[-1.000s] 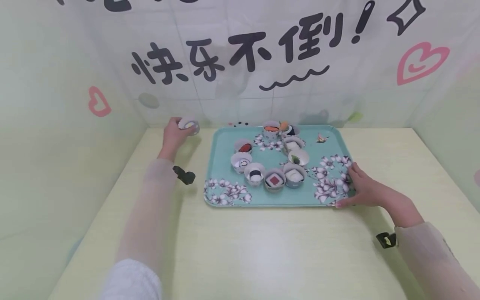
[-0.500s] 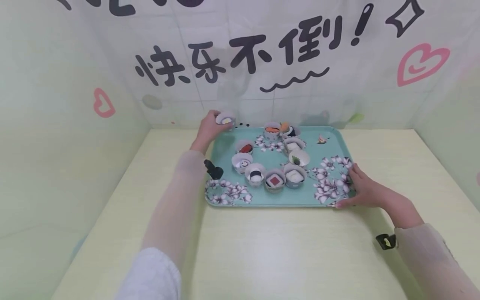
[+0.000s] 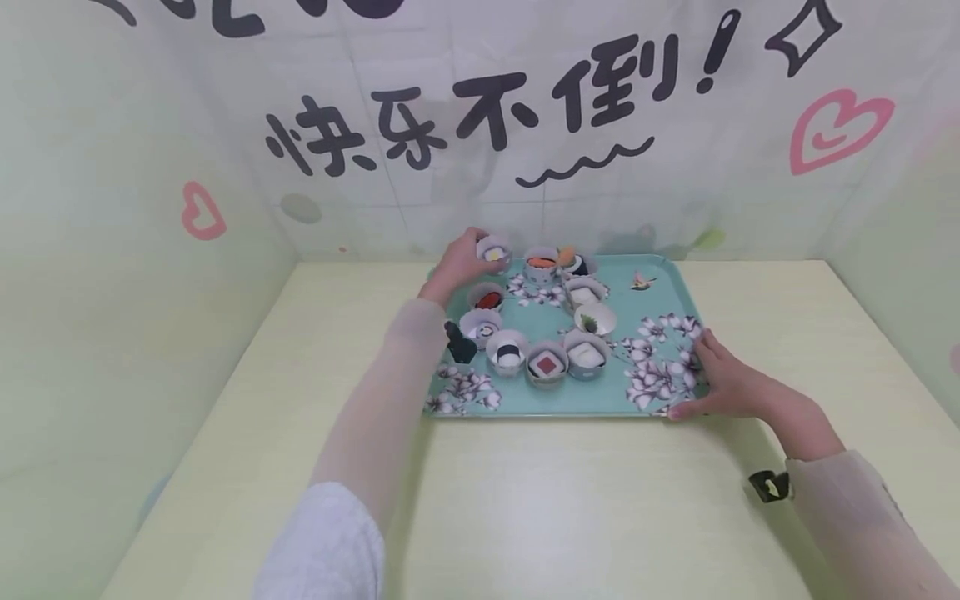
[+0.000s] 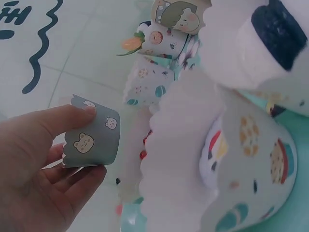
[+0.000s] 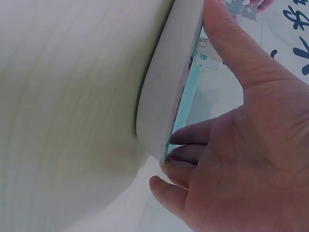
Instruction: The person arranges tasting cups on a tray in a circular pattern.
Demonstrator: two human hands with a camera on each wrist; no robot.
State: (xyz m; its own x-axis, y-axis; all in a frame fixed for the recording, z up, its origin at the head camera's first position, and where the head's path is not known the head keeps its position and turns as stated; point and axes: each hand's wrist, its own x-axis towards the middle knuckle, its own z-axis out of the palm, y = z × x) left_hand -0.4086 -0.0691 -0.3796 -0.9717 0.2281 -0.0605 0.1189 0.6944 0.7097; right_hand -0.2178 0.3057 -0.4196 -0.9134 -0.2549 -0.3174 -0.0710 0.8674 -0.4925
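Note:
In the head view my left hand holds a small paper cup with a white and yellow toy sushi piece in it, over the tray's far left corner. The left wrist view shows this grey cup, printed with bear faces, gripped between thumb and fingers. Below it, a ring of several similar cups with toy sushi, including one with a red top, stands on the turquoise tray. My right hand holds the tray's near right corner; the right wrist view shows fingertips at its rim.
A pale wooden table bears the tray. Behind it hangs a white wall sheet with black lettering and pink hearts. Cups with an orange piece and a white piece belong to the ring.
My left hand has carried the cup rightward from left of the tray to above its far left corner, beside the ring's far cup. The right hand stays at the tray's corner.

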